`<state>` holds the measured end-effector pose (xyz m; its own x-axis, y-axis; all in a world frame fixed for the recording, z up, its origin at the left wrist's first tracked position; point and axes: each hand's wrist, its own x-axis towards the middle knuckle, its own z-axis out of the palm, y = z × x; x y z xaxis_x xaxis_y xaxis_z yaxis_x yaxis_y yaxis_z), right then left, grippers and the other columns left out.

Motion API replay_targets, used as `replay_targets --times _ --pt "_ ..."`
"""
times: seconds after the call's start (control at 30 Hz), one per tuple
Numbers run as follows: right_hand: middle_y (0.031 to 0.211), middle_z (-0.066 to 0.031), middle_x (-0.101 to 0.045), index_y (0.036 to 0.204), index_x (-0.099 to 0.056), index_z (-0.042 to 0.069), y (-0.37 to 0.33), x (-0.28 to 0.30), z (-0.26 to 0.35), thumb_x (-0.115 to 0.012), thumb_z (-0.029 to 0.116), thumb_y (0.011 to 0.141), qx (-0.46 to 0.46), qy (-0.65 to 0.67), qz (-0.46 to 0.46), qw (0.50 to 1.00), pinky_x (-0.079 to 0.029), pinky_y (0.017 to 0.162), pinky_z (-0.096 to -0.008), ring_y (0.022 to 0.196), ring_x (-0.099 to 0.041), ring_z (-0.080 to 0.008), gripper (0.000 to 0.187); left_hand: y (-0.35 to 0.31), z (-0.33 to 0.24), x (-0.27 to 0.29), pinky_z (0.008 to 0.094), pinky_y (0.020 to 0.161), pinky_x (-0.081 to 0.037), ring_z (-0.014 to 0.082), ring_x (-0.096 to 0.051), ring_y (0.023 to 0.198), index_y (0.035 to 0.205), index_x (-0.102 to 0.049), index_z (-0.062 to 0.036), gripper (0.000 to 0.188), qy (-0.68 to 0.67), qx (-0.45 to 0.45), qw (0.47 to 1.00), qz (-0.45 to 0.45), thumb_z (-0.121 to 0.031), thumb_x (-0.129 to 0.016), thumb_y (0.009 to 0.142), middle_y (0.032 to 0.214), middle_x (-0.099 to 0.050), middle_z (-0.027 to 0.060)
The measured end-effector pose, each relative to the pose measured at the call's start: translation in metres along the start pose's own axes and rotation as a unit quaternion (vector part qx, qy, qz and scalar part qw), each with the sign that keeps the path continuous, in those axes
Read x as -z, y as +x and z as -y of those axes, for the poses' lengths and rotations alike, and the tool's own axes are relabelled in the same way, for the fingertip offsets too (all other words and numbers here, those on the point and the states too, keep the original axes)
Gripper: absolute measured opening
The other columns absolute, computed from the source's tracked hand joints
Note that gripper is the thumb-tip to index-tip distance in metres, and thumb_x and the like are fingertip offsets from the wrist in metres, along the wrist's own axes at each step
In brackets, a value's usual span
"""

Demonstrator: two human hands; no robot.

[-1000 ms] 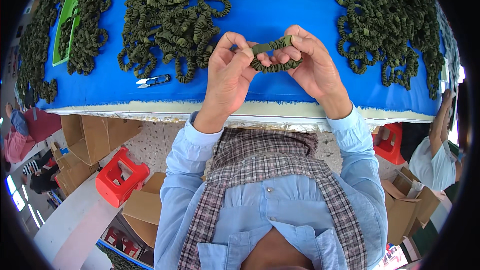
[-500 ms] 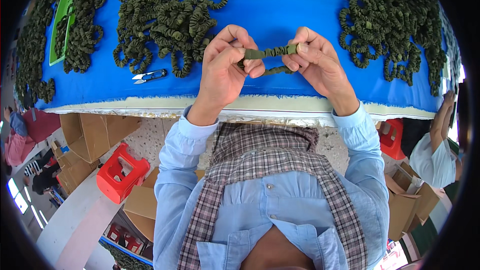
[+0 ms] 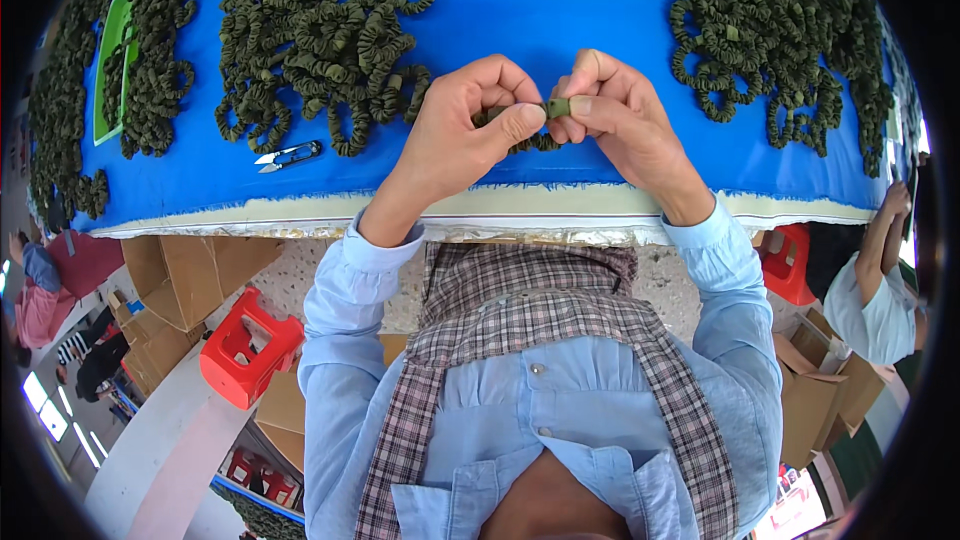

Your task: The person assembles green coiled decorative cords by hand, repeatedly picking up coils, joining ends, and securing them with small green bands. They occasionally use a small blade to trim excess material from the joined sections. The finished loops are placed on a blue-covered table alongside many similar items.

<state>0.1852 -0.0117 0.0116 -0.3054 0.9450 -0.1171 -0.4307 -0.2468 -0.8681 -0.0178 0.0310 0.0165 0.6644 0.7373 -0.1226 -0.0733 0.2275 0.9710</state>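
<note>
Between my two hands is a dark green gathered hair scrunchie (image 3: 558, 108). My left hand (image 3: 478, 118) pinches it with thumb and fingers, hiding much of the band. My right hand (image 3: 615, 118) grips its smooth flat section between thumb and forefinger, close to the left thumb. The lower part of the ring shows below the fingers, over the blue table cover (image 3: 500, 30). A big pile of the same scrunchies (image 3: 315, 40) lies to the left of my hands, and another pile (image 3: 765, 35) lies to the right.
Small thread snips (image 3: 290, 156) lie near the table's front edge on the left. A green tray (image 3: 112, 70) stands farther left among more scrunchies. Red stools (image 3: 250, 348) and cardboard boxes (image 3: 190, 275) are below the table edge. Another person's arm (image 3: 885, 240) shows at the far right.
My hands have come closer together, so the stretch of scrunchie between them is much shorter. The left hand has turned over the band and covers more of it.
</note>
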Motion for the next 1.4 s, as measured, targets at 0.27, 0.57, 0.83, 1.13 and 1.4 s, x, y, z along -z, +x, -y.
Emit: replay_targets --times 0.27,0.57,0.83,1.13,1.4 --pt "0.073 -0.0061 -0.057 0.089 -0.054 0.002 -0.001 0.006 0.002 -0.055 0.002 0.088 0.012 -0.012 -0.032 0.999 -0.045 0.063 -0.0272 0.068 -0.056 -0.0129 0.001 0.002 0.008 0.001 0.0210 0.041 -0.025 0.0019 -0.035 0.048 0.085 -0.044 -0.0038 0.009 -0.156 -0.004 0.986 -0.049 0.000 -0.052 0.088 0.066 -0.050 0.0009" --pt "0.073 -0.0056 -0.059 0.086 -0.054 0.002 0.000 -0.001 0.001 -0.057 0.002 0.088 -0.005 -0.027 -0.069 0.997 -0.045 0.063 -0.0269 0.067 -0.056 -0.0117 0.004 0.006 0.010 -0.010 0.0199 0.044 -0.025 -0.0001 -0.033 0.049 0.105 -0.065 -0.0034 0.028 0.107 -0.082 0.984 -0.118 -0.004 -0.073 0.078 0.061 -0.050 -0.0057" --pt "0.071 -0.0060 -0.059 0.084 -0.055 0.003 0.003 0.000 -0.006 -0.058 0.002 0.087 0.008 -0.017 -0.071 0.997 -0.047 0.064 -0.0279 0.066 -0.057 -0.0128 0.004 0.004 0.010 -0.022 0.0156 0.047 -0.030 -0.0020 -0.046 0.055 0.090 -0.072 -0.0030 0.016 0.163 -0.094 0.967 -0.172 -0.005 -0.077 0.075 0.070 -0.064 -0.0023" --pt "0.062 -0.0036 -0.051 0.082 -0.054 0.004 0.008 0.017 -0.005 -0.056 0.004 0.085 0.031 0.036 -0.051 0.998 -0.044 0.060 -0.0281 0.059 -0.052 -0.0129 0.003 -0.003 0.011 -0.003 0.0148 0.047 -0.034 -0.0016 -0.048 0.056 0.084 -0.062 -0.0005 0.009 0.127 -0.072 0.975 -0.166 -0.001 -0.069 0.079 0.068 -0.062 -0.0008" --pt "0.064 0.0037 -0.052 0.088 -0.064 0.003 0.003 -0.001 -0.003 -0.065 0.018 0.090 -0.002 -0.256 -0.011 0.967 -0.033 0.050 -0.0199 0.058 -0.044 -0.0013 0.015 -0.006 0.006 -0.007 0.0164 0.047 -0.034 0.0000 -0.047 0.057 0.093 -0.066 -0.0025 0.018 0.151 -0.085 0.978 -0.117 -0.004 -0.073 0.076 0.070 -0.061 -0.0013"
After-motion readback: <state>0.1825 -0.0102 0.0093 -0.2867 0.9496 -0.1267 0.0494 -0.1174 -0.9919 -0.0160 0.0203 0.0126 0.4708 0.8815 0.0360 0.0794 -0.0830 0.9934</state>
